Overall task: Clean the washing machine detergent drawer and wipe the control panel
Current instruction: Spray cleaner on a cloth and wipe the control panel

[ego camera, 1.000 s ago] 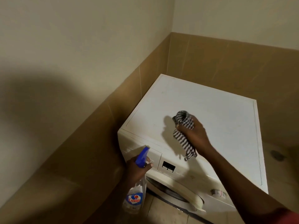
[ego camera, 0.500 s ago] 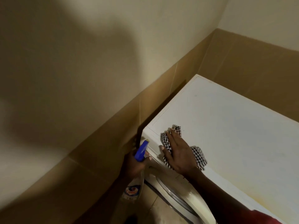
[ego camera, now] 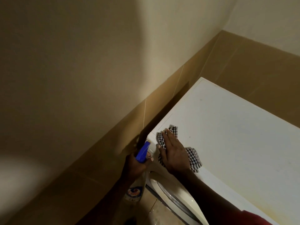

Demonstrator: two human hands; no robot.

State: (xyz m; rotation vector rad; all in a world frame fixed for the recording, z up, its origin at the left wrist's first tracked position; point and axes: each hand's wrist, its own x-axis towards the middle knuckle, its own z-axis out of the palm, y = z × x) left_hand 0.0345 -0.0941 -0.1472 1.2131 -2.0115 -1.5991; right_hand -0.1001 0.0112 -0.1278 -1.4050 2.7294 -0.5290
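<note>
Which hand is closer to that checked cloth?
The right hand: it lies flat on the checked cloth, pressing it onto the washing machine top. The left hand is beside it, holding the spray bottle.

**Cloth, plastic and matt surfaces**

A woven checked cloth (ego camera: 193, 155) was seen on the washer's (ego camera: 235, 135) smooth, matt white top. The sprayer (ego camera: 142, 151) looked like glossy blue plastic, the bottle (ego camera: 134, 193) translucent. The tiles (ego camera: 162, 108) appeared smooth, the wall (ego camera: 81, 54) matt.
</note>
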